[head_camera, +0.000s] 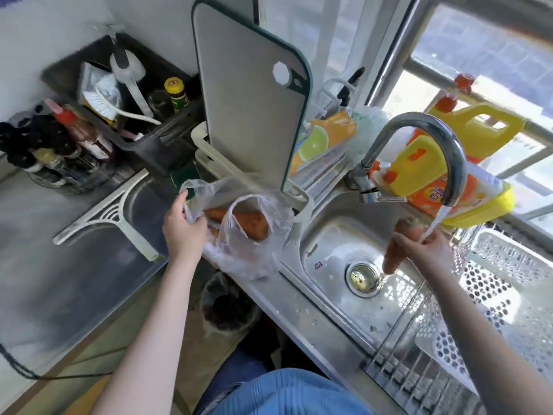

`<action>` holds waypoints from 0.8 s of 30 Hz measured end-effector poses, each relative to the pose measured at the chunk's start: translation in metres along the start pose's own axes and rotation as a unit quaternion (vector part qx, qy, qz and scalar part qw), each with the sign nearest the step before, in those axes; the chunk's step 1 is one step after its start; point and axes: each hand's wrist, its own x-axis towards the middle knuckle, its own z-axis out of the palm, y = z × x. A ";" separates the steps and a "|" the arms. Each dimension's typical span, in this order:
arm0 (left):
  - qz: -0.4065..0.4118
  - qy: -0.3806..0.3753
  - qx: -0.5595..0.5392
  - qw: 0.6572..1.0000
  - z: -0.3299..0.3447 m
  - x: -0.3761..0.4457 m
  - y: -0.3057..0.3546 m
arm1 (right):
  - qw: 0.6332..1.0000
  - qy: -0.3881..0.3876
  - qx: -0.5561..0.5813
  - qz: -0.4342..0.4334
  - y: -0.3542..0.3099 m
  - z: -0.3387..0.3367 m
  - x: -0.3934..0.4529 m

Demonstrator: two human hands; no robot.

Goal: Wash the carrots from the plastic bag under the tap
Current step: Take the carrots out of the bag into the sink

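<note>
A clear plastic bag (248, 235) lies on the counter left of the sink, with a large orange carrot (239, 221) showing inside it. My left hand (182, 226) grips the bag's left edge near its opening. Over the steel sink (335, 235), my right hand (425, 247) holds another carrot (395, 250), tip pointing down. The curved chrome tap (419, 139) arches above, and a thin stream of water (434, 226) falls from its spout onto the carrot's top and my fingers.
A grey cutting board (248, 94) stands upright behind the bag. Yellow detergent bottles (425, 175) sit behind the tap. White perforated baskets (508, 280) fill a wire rack at right. The drain (363, 277) lies below the carrot. Condiment bottles (68, 139) crowd the far left.
</note>
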 end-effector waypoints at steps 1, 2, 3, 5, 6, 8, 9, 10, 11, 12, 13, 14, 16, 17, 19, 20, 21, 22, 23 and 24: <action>-0.001 0.004 0.003 1.000 0.000 -0.001 0.000 | 1.000 -0.008 -0.022 0.007 0.005 0.005 0.009; -0.002 0.007 0.006 1.000 0.000 -0.002 -0.001 | 0.999 -0.020 -0.043 0.010 0.012 0.010 0.019; -0.004 0.009 0.007 1.000 0.000 -0.003 -0.001 | 0.998 -0.038 -0.055 0.007 0.015 0.015 0.025; -0.010 0.009 0.003 1.000 0.001 -0.004 -0.004 | 0.993 -0.072 -0.090 -0.008 0.024 0.026 0.036; -0.012 0.010 0.005 1.000 0.001 -0.005 -0.005 | 0.988 -0.088 -0.126 -0.018 0.028 0.032 0.042; -0.012 0.013 0.015 1.000 0.002 -0.008 -0.008 | 0.973 -0.128 -0.191 -0.030 0.037 0.044 0.055; -0.013 0.015 0.018 1.000 0.003 -0.009 -0.009 | 0.966 -0.148 -0.212 -0.027 0.041 0.049 0.061; -0.014 0.017 0.017 1.000 0.004 -0.010 -0.009 | 0.958 -0.165 -0.232 -0.022 0.045 0.053 0.067; -0.013 0.020 0.018 1.000 0.005 -0.010 -0.010 | 0.951 -0.178 -0.253 -0.018 0.048 0.056 0.070; -0.012 0.022 0.020 0.999 0.006 -0.011 -0.011 | 0.946 -0.187 -0.265 -0.010 0.052 0.058 0.074; -0.009 0.022 0.023 0.999 0.007 -0.011 -0.011 | 0.943 -0.195 -0.270 -0.001 0.056 0.060 0.077; -0.006 0.020 0.027 0.999 0.009 -0.012 -0.011 | 0.941 -0.201 -0.271 0.004 0.060 0.062 0.080; 0.002 0.012 0.035 0.999 0.014 -0.013 -0.010 | 0.936 -0.209 -0.283 0.001 0.067 0.067 0.084; 0.004 0.010 0.040 0.999 0.016 -0.013 -0.009 | 0.933 -0.213 -0.292 0.000 0.069 0.069 0.085; 0.004 0.010 0.051 0.999 0.020 -0.014 -0.008 | 0.922 -0.229 -0.312 -0.002 0.073 0.073 0.087; 0.004 0.009 0.054 0.998 0.021 -0.015 -0.009 | 0.916 -0.239 -0.323 -0.002 0.076 0.076 0.087; 0.003 0.006 0.057 0.998 0.022 -0.015 -0.010 | 0.911 -0.245 -0.331 -0.001 0.078 0.078 0.087; 0.001 0.003 0.058 0.998 0.022 -0.015 -0.011 | 0.910 -0.248 -0.331 -0.001 0.080 0.081 0.088; 0.001 0.001 0.059 0.998 0.023 -0.016 -0.012 | 0.911 -0.248 -0.330 0.000 0.081 0.083 0.088; 0.001 0.000 0.060 0.998 0.024 -0.016 -0.013 | 0.911 -0.248 -0.329 0.001 0.082 0.086 0.089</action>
